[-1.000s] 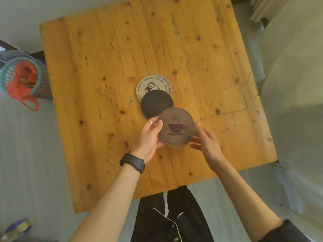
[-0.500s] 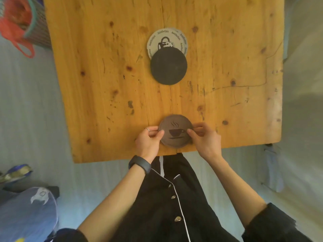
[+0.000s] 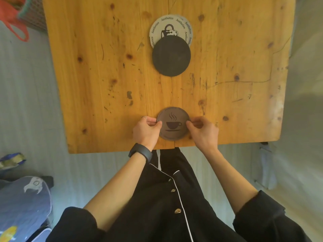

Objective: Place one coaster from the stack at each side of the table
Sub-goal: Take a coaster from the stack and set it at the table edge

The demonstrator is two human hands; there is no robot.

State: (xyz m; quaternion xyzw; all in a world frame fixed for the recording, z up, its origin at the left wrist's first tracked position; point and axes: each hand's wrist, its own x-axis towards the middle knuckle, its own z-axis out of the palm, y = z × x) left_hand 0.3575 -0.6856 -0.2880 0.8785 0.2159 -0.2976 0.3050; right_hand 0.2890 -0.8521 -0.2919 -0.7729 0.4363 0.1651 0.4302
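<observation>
A brown round coaster (image 3: 173,124) with a steaming-cup print lies flat on the wooden table (image 3: 104,75), close to the near edge at its middle. My left hand (image 3: 146,131) pinches the coaster's left rim, and my right hand (image 3: 202,131) pinches its right rim. Farther up the table sits the stack: a plain black coaster (image 3: 171,57) overlapping white printed coasters (image 3: 166,26) beneath it.
A basket with a red mesh bag (image 3: 15,18) stands off the table's far left corner. Blue bags (image 3: 22,203) lie on the floor at the lower left. My black buttoned garment (image 3: 166,198) is right against the near table edge.
Both hands carried the cup-print coaster away from the stack toward me and set it down by the near edge. The view tilted down, so the table slid upward in the picture.
</observation>
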